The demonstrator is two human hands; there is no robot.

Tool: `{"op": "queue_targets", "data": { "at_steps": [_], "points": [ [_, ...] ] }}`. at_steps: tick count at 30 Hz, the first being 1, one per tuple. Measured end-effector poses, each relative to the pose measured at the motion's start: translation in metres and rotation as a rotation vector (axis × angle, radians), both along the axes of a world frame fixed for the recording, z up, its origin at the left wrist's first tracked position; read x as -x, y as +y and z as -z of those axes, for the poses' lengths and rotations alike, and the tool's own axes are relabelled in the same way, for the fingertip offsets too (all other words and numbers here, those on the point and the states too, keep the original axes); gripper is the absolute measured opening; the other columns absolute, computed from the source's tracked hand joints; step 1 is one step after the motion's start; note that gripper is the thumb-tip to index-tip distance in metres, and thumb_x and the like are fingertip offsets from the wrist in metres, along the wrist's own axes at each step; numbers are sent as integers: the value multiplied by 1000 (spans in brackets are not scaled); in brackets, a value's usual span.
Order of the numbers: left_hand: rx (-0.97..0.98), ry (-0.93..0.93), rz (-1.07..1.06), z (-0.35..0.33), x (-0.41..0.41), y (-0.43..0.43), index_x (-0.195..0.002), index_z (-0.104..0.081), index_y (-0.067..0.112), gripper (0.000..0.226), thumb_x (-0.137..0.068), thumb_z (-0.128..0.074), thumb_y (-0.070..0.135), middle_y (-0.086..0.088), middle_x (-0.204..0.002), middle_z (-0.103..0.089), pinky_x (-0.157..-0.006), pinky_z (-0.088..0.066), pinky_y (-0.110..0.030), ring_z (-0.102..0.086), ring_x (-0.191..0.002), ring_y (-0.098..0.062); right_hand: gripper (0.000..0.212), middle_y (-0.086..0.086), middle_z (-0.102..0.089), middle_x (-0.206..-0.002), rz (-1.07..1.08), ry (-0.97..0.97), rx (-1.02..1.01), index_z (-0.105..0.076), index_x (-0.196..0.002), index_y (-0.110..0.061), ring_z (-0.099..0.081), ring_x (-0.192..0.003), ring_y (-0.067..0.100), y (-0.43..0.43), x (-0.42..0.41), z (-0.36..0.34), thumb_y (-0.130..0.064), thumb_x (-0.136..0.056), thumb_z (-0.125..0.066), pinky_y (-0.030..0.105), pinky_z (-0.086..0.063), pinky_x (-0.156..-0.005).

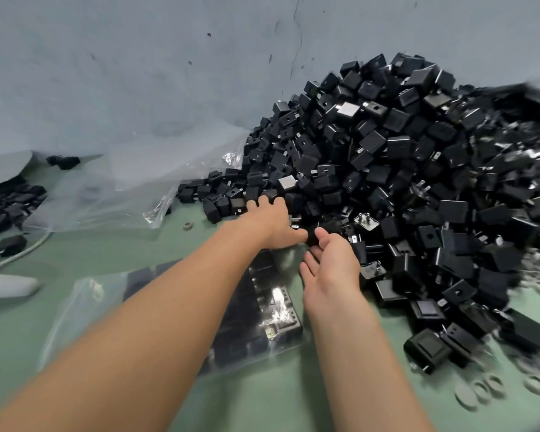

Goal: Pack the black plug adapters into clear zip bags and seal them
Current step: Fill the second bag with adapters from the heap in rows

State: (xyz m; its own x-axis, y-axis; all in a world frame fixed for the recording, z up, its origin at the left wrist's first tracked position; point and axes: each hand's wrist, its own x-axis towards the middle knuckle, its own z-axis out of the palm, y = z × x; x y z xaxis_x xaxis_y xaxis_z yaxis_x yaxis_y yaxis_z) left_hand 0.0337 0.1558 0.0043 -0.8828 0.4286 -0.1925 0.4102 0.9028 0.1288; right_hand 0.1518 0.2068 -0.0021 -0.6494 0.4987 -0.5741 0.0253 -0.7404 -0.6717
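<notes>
1. Left hand point(272, 221) lies palm down on the near edge of the pile of black plug adapters point(402, 169). Its fingertips bend among them, and I cannot tell if it grips one.
2. Right hand point(329, 263) is released, palm up, just beside the pile.
3. One filled clear zip bag point(275, 307) lies on the desk point(262, 406) under the left forearm.
4. I judge each adapter light, stiff and smooth. I would hold the flat body sides, not the prongs.

Black plug adapters point(387, 169) heaped beside filled zip bag point(262, 313).
</notes>
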Motion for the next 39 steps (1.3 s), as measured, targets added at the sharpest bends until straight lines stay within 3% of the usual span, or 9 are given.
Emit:
{"op": "queue_targets", "data": {
  "at_steps": [2, 4, 10, 13, 19, 27, 31, 35, 39],
  "points": [
    [-31, 33, -61, 5, -3, 8, -145, -31, 13, 78, -88, -53, 61, -18, -151, -28, -104, -36, -50, -23, -140, -39, 16, 5, -64, -94, 0, 6, 17, -62, -90, -17, -55, -105, 15, 0, 3, 0, -14, -98, -50, 34, -51, -88],
    [-92, 70, -131, 11, -7, 14, -140, -36, 13, 61, -93, -51, 50, -18, -146, -32, -96, -39, -47, -29, -135, -37, 20, 1, -62, -98, 10, -1, 27, -57, -80, -20, -50, -101, 11, 0, 5, 1, -15, -98, -51, 36, -50, -93],
    [-92, 85, -193, 14, -4, 21, -137, -40, 18, 59, -94, -55, 56, -17, -141, -33, -93, -42, -46, -40, -129, -36, 21, 0, -56, -115, -27, -7, 20, -58, -79, -22, -50, -122, 30, 0, 8, 2, -15, -98, -49, 48, -40, -109],
    [-111, 133, -203, 17, -3, 19, -134, -44, 20, 50, -96, -52, 52, -16, -141, -34, -81, -36, -42, -43, -125, -37, 21, 7, -60, -126, -38, 14, 26, -63, -97, -23, -49, -126, 29, -1, 9, 3, -14, -98, -45, 46, -40, -109],
    [-169, 176, -223, 22, -1, 18, -128, -49, 21, 46, -92, -56, 49, -15, -135, -38, -76, -36, -40, -47, -119, -38, 23, 0, -58, -112, -24, 6, 33, -59, -80, -25, -50, -106, 15, -1, 13, 4, -16, -98, -48, 45, -44, -106],
    [-260, 108, -128, 19, 3, 8, -132, -46, 19, 47, -92, -63, 37, -18, -134, -34, -80, -40, -38, -47, -115, -40, 18, 15, -57, -130, -8, -4, 37, -61, -105, -22, -55, -122, 31, -3, 14, 3, -14, -98, -46, 37, -49, -86],
    [-460, 2, -131, 9, 10, -6, -129, -48, 26, 43, -90, -61, 37, -10, -125, -34, -87, -54, -43, -61, -96, -36, 30, 9, -55, -125, -2, 7, 51, -64, -121, -21, -54, -127, 32, -3, 11, 2, -13, -98, -45, 37, -49, -91],
    [-718, 31, -176, -3, 24, -18, -116, -53, 30, 31, -88, -64, 33, -5, -118, -43, -65, -57, -27, -60, -78, -18, 28, 17, -49, -142, -1, 2, 60, -63, -112, -21, -43, -135, 39, -5, 7, -4, -10, -97, -42, 46, -42, -112],
    [-1327, -456, -418, -36, 32, -32, -102, -59, 19, 16, -90, -69, 22, -2, -97, -55, -53, -56, -25, -58, -83, -15, 38, 15, -58, -137, -23, 75, 52, -61, -129, -16, -55, -127, 34, -5, 3, -6, -8, -98, -40, 42, -44, -110]
  ]
}}
